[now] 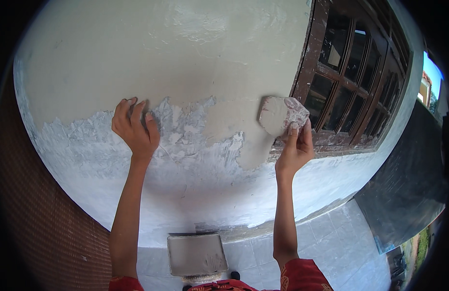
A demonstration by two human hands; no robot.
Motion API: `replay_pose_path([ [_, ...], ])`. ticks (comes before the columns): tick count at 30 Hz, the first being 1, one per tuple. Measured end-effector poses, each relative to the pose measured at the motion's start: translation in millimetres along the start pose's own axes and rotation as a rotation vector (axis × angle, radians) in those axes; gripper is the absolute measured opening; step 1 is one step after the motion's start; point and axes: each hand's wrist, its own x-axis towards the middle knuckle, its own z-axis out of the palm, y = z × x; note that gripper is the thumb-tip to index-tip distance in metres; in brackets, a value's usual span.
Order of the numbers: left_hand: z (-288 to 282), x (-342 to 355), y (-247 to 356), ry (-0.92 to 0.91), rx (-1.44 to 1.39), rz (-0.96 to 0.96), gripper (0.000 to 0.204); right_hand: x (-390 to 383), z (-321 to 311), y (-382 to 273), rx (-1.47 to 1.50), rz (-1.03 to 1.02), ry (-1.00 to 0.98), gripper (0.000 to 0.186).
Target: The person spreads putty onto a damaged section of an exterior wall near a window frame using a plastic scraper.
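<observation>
My right hand (296,154) pinches a flat putty scraper (278,115) by its lower right edge, beside the window frame. Pale putty is smeared over it, thickest at its upper right, and it is at the wall (224,63). At the left, my left hand (135,130) is raised to the same wall with fingers bent and apart, holding nothing. Its fingertips seem to touch the surface, just where smooth beige putty above meets a ragged, whitish bare strip below.
A brown wooden window (338,75) with small panes fills the upper right. A square tray (197,255) of grey putty stands low between my arms, above grey floor tiles (326,242). Woven matting (45,228) borders the left, and a dark sheet (404,189) hangs at the right.
</observation>
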Motion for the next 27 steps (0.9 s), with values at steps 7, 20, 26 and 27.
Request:
replay_pose_path([
  [7,8,-4,1,0.062,-0.074,-0.008,0.027,-19,-11,21,-0.165,-0.051,-0.016,0.038],
  [20,3,-3,1,0.025,-0.003,0.025,0.028,-32,-10,18,-0.046,0.064,0.067,0.040],
  [26,2,0,3,0.009,-0.003,0.020,0.027,-92,11,19,-0.217,-0.166,-0.371,0.032],
  [27,4,-1,4,0.025,-0.038,0.006,0.027,-92,12,22,-0.214,-0.166,-0.348,0.032],
])
